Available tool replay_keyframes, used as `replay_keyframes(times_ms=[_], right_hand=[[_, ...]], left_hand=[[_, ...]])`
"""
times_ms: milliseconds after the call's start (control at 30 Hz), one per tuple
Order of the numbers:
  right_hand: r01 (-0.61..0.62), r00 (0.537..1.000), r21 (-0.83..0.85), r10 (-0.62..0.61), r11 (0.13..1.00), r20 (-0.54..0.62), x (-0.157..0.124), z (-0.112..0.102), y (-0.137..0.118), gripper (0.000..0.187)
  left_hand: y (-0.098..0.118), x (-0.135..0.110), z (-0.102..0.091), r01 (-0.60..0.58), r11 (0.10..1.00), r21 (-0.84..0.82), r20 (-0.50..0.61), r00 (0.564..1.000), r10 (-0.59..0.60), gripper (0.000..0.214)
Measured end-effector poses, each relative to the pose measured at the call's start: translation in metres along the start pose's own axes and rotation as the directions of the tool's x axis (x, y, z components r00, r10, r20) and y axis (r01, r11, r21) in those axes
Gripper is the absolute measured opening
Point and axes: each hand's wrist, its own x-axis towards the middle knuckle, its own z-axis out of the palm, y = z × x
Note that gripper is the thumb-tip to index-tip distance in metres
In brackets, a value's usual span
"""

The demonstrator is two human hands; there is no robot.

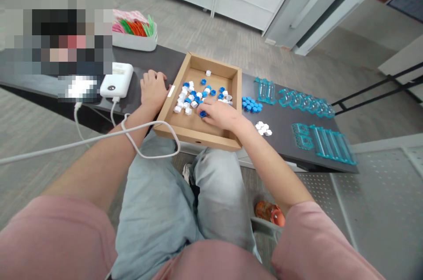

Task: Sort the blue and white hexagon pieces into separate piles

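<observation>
Inside a shallow cardboard box [198, 132] lie loose white hexagonal pieces [182, 95] and blue hexagonal pieces [213, 92], mixed together. My right hand [220, 113] reaches in over the box's right side, its fingers and thumb closed around a blue hexagonal piece [202, 113]. On the dark table, just outside the box's left wall, rests my left hand [153, 89], palm down with nothing in it and its fingers slightly bent. Right of the box sit a group of blue pieces [251, 105] and a smaller group of white pieces [263, 128].
Clear teal plastic holders [306, 102] and teal tubes [332, 143] lie on the table's right part. To the left are a white device [116, 80] with a cable [99, 139] crossing my left forearm, and a white basket [135, 42] of colourful items. An orange-lidded container [269, 214] stands below.
</observation>
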Motion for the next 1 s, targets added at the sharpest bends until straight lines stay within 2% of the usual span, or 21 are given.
replay_keyframes(times_ms=[133,200,267,333,433,533,600,667,800,900,1000], right_hand=[[0.009,0.988,0.155,0.015,0.988,-0.154,-0.025,-0.011,0.008,0.017],[-0.017,0.971,0.228,0.071,0.974,-0.228,-0.048,-0.024,0.017,0.013],[-0.067,0.933,0.286,0.161,0.956,-0.322,-0.075,-0.037,0.031,0.012],[-0.114,0.863,0.336,0.260,0.935,-0.432,-0.104,-0.046,0.051,0.015],[-0.174,0.722,0.405,0.396,0.898,-0.567,-0.148,-0.047,0.091,0.026],[-0.227,0.595,0.491,0.519,0.841,-0.614,-0.181,-0.033,0.132,0.036],[-0.246,0.546,0.544,0.579,0.802,-0.606,-0.192,-0.017,0.151,0.039],[-0.257,0.530,0.586,0.619,0.769,-0.579,-0.196,0.000,0.164,0.042],[-0.298,0.566,0.617,0.655,0.728,-0.500,-0.191,0.028,0.173,0.045],[-0.318,0.575,0.605,0.656,0.730,-0.489,-0.188,0.038,0.175,0.041],[-0.286,0.584,0.601,0.633,0.746,-0.508,-0.189,0.040,0.176,0.036]], left_hand=[[-0.002,0.003,0.003,-0.014,1.000,-0.011,-0.006,1.000,0.014,0.056],[-0.003,0.002,0.002,-0.014,1.000,-0.012,-0.006,1.000,0.014,0.057],[-0.002,0.001,0.001,-0.013,1.000,-0.009,0.000,1.000,0.013,0.056],[0.000,-0.001,-0.002,-0.016,1.000,-0.001,0.017,1.000,0.016,0.056],[0.002,-0.004,-0.005,-0.015,1.000,0.011,0.035,0.999,0.014,0.056],[0.004,-0.005,-0.007,-0.004,1.000,0.021,0.034,0.999,0.003,0.056],[0.004,-0.004,-0.007,0.003,0.999,0.032,0.036,0.999,-0.004,0.056],[0.004,-0.003,-0.007,0.013,0.999,0.045,0.039,0.999,-0.014,0.055],[0.001,0.000,-0.006,0.030,0.997,0.068,0.026,0.999,-0.032,0.051],[0.001,0.001,-0.006,0.037,0.995,0.094,0.033,0.999,-0.040,0.051],[0.002,0.003,-0.007,0.062,0.990,0.125,0.041,0.997,-0.067,0.055]])
